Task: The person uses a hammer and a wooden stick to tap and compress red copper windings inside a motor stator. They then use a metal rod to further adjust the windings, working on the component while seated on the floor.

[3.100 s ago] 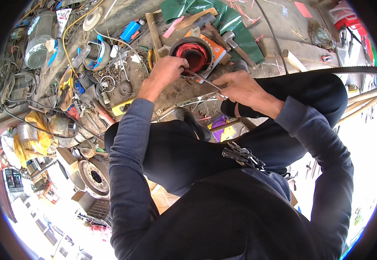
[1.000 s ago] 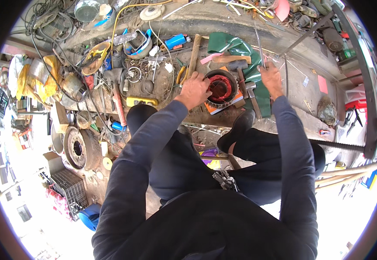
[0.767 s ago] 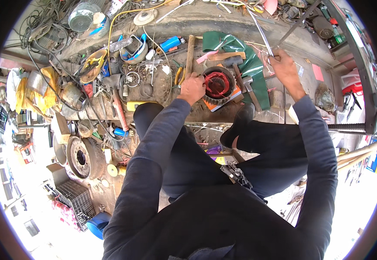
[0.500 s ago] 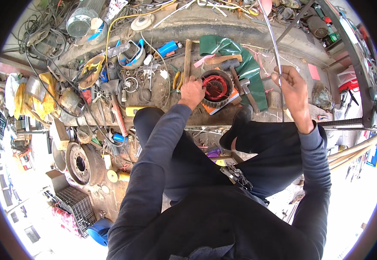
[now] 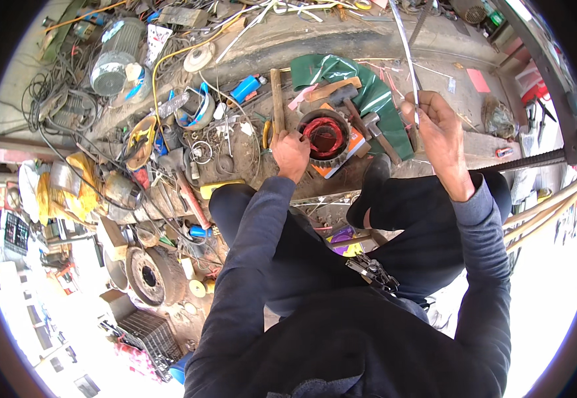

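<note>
A round motor stator (image 5: 337, 159) with red windings inside stands on the workbench in front of me, partly on an orange-and-white box (image 5: 329, 171). Closed at its left rim, my left hand (image 5: 291, 156) has its fingertips against the winding edge. A wooden stick (image 5: 276, 99) points away just beyond this hand. Raised over the right of the bench, my right hand (image 5: 439, 136) pinches a long thin pale strip (image 5: 404, 43) that runs up past the top of the picture. To the stator's right lie a hammer (image 5: 381, 134) and another, dark-headed hammer (image 5: 345, 95) beside a green sheet (image 5: 374, 93).
On the left of the bench are a grey electric motor (image 5: 116, 60), tangled black cables (image 5: 50, 99), a blue cylinder (image 5: 245, 88) and an axe-like tool (image 5: 189, 189). Below stand a rusty wheel hub (image 5: 149, 275) and a wire crate (image 5: 149, 335). A metal post (image 5: 553, 73) rises at right.
The view has tilted and shifted, so the bench things sit differently in the picture. My left hand stays at the stator, and my right hand still holds the strip.
</note>
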Demonstrator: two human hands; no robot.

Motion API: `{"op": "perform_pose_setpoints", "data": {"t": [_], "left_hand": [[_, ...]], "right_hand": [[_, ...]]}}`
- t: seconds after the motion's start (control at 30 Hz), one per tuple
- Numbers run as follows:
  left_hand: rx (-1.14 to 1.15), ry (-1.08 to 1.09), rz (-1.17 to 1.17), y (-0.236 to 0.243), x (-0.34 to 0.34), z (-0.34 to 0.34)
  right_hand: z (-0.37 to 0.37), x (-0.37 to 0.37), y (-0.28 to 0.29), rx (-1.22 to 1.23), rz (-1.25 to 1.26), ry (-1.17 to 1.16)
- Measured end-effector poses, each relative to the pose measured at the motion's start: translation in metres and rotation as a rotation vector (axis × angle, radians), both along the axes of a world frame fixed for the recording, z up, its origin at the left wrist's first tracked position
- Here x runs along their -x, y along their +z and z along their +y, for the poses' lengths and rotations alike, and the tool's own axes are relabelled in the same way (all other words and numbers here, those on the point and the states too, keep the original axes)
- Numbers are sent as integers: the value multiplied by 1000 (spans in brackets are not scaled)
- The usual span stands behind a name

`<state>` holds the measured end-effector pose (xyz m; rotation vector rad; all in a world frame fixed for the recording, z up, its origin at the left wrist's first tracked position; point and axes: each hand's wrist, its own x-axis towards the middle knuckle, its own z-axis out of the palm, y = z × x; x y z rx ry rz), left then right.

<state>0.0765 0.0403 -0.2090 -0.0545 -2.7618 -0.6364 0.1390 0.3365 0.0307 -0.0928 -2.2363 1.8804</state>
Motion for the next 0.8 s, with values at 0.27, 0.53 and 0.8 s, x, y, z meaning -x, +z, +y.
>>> {"op": "perform_pose_setpoints", "data": {"t": [0.27,0.53,0.8], "left_hand": [[-116,50,93,-22,-1,-4],[-146,92,198,-22,-3,7],[-692,-65,-3,-3,-1,1]], "right_hand": [[-4,-7,1,11,-65,-13],[-12,-10,-8,93,-2,-25],[-13,-14,1,62,-41,-17]]}}
